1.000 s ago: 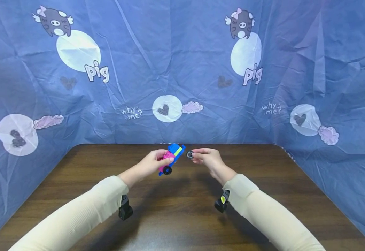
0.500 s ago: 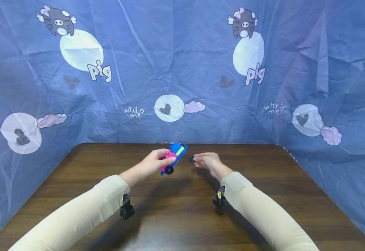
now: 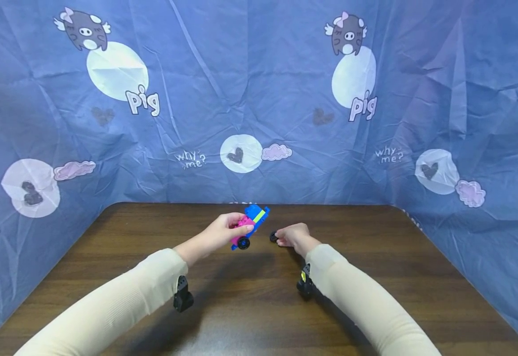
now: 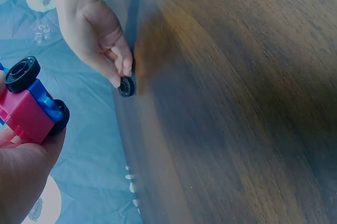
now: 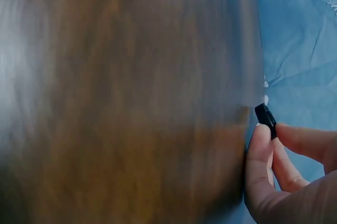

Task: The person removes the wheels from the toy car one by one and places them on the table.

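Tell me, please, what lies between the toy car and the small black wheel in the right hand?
Nothing: in the head view, only bare table shows between the toy car and the black wheel.

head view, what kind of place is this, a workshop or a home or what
Probably a makeshift recording booth rather than a workshop: a dark brown wooden table is walled on three sides by creased blue cloth printed with cartoon pigs, and the hands hold only a blue and pink toy brick car and a small black wheel.
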### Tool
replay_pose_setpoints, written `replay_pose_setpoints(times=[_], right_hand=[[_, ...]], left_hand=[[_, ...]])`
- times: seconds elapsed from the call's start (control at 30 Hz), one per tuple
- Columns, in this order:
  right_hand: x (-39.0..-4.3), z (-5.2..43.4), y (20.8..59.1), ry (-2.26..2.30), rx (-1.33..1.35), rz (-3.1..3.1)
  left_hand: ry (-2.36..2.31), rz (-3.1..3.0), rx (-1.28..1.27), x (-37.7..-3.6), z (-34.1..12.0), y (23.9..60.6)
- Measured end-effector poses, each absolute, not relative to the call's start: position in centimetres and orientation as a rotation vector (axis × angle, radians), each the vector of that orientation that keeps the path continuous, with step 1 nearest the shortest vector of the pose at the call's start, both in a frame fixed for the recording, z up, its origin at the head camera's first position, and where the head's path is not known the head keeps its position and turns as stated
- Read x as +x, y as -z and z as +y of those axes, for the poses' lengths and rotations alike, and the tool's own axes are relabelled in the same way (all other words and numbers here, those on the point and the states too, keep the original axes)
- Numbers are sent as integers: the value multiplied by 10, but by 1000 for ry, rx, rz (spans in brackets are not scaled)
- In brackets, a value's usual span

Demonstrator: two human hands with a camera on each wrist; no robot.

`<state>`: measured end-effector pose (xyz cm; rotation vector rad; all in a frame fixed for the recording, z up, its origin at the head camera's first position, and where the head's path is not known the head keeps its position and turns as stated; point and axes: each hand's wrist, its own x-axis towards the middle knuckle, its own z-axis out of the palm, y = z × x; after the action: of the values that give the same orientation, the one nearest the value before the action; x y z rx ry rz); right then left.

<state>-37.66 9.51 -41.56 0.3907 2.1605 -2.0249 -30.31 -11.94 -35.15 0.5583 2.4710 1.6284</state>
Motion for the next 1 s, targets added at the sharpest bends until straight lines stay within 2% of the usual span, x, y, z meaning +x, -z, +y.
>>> replay_pose_setpoints(times=[0.5, 1.0], right_hand=[[-380, 94, 414, 1953, 502, 2255], [-373, 106, 409, 2016, 359, 2028]], left_hand=[[-1642, 2446, 589, -304, -115, 352], [-1664, 2430, 522, -303, -113, 356]])
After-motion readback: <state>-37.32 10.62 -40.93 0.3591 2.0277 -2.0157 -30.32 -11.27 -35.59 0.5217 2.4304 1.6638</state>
